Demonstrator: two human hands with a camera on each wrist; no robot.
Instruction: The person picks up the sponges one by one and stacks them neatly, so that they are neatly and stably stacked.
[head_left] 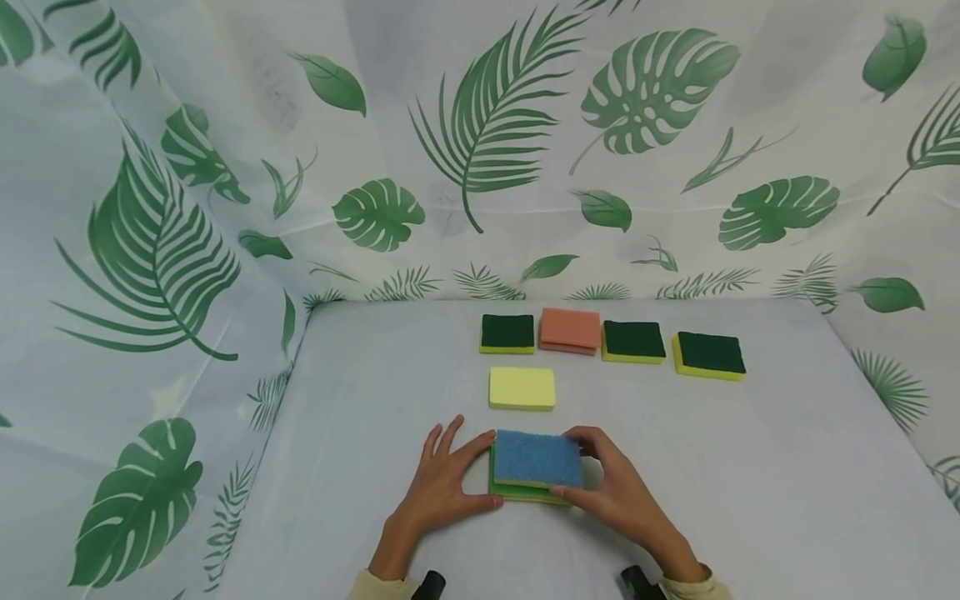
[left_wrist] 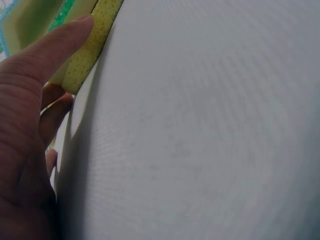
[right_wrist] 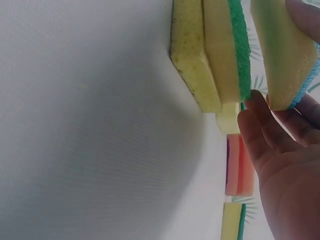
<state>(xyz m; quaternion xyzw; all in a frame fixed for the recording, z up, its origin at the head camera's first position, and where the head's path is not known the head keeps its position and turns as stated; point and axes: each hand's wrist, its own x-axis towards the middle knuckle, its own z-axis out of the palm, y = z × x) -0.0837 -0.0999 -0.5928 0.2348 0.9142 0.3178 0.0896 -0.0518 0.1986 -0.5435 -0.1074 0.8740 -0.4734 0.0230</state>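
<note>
My right hand (head_left: 624, 492) grips a blue-topped sponge (head_left: 537, 458) between its thumb and fingers. In the right wrist view, that sponge is tilted, with a gap between it and the green-topped sponge (right_wrist: 222, 50) below. The green-topped sponge lies on a yellow sponge (right_wrist: 192, 55), which rests on the table. My left hand (head_left: 441, 483) holds the left end of this stack, thumb at the near corner and forefinger at the far one, its other fingers spread. In the left wrist view, the thumb (left_wrist: 70, 42) lies against the stack's side.
Just beyond the stack lies a pale yellow sponge (head_left: 522, 388). Farther back, a row holds a dark green-topped sponge (head_left: 507, 333), an orange pair of sponges (head_left: 570, 329) and two more dark green-topped sponges (head_left: 633, 340). Leaf-patterned cloth (head_left: 525, 167) borders the white table (head_left: 375, 375).
</note>
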